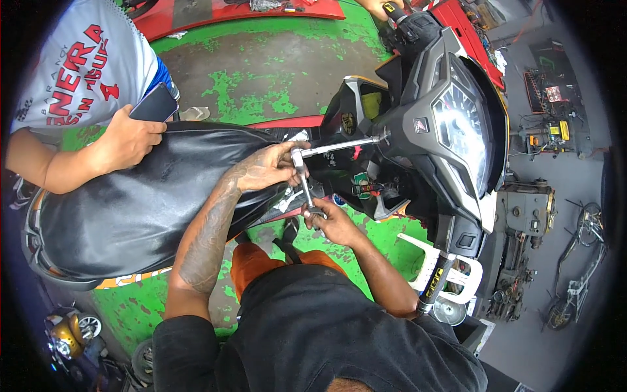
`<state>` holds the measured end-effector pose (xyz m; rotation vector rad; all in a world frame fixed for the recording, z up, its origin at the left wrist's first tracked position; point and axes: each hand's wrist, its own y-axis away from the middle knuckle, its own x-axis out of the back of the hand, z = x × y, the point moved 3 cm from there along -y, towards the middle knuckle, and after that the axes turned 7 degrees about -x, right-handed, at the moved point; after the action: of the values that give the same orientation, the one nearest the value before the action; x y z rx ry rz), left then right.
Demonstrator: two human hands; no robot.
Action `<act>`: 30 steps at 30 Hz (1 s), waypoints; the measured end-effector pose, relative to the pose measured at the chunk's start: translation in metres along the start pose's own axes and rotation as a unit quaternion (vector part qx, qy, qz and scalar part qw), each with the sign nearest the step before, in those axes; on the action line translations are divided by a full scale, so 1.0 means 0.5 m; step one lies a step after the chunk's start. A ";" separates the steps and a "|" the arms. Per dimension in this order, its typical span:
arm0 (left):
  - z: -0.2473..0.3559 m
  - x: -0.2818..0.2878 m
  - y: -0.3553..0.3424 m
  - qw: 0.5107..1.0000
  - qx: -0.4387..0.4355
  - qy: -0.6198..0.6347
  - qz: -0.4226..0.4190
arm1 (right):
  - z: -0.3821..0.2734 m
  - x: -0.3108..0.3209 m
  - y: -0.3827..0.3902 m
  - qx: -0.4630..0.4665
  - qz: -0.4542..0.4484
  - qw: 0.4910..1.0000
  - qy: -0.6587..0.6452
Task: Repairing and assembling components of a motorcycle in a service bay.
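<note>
Both my hands are on a chrome socket wrench (304, 179) fitted with a long extension bar (343, 146). My left hand (266, 167), above the scooter seat's front end, is closed round the joint of handle and bar. Lower down, my right hand (332, 223) grips the handle's end with bent fingers. The bar runs rightward to the grey panel under the scooter's dashboard (460, 124); whether its tip sits on a fastener is too small to tell. Left of my forearm lies the long black seat (150, 196).
At the left, another person's hand (134, 140) holds a dark phone (155, 104) over the seat. A further hand (379, 8) is by the far handlebar grip. Near my right elbow are the near grip (433, 284) and a white plastic chair (467, 277).
</note>
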<state>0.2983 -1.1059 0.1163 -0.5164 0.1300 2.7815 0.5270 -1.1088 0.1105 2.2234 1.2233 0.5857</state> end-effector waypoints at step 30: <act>0.046 -0.060 -0.071 0.895 -0.137 -0.388 0.170 | 0.041 -0.003 0.027 0.020 0.181 0.973 0.141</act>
<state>0.3283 -1.0774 0.1476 0.6485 -0.3894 3.1186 0.5471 -1.1212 0.1034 2.4798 0.9649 1.0586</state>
